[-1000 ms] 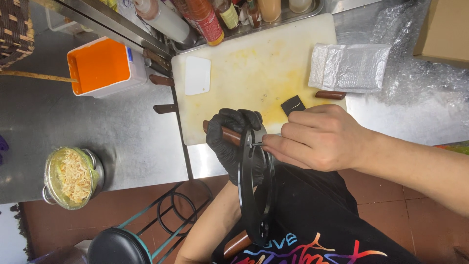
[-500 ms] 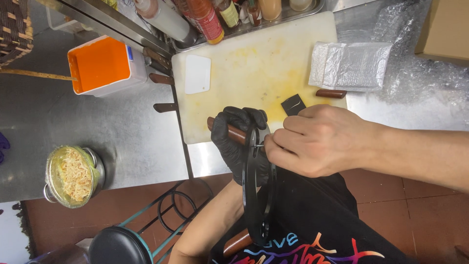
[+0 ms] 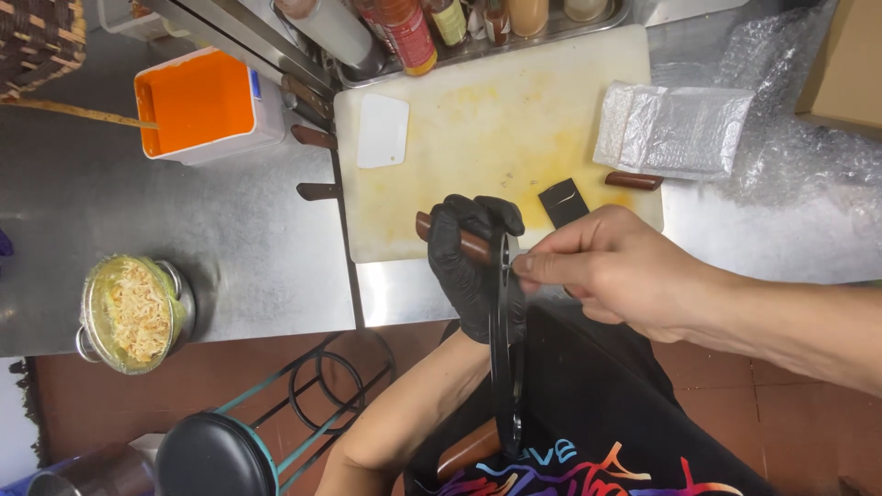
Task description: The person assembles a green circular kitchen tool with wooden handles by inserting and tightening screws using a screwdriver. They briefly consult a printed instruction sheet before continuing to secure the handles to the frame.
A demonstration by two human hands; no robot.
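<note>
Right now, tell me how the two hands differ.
The left hand wears a black glove and is wrapped around a brown wooden handle; the right hand is bare and pinches at the black disc with its fingertips. Both meet at the disc's top, over the cutting board's near edge.

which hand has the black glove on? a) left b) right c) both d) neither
a: the left hand wears a black glove and grips a brown handle at the edge of the cutting board, while the right hand is bare, its fingertips pinching at the top of a long black tool.
</note>
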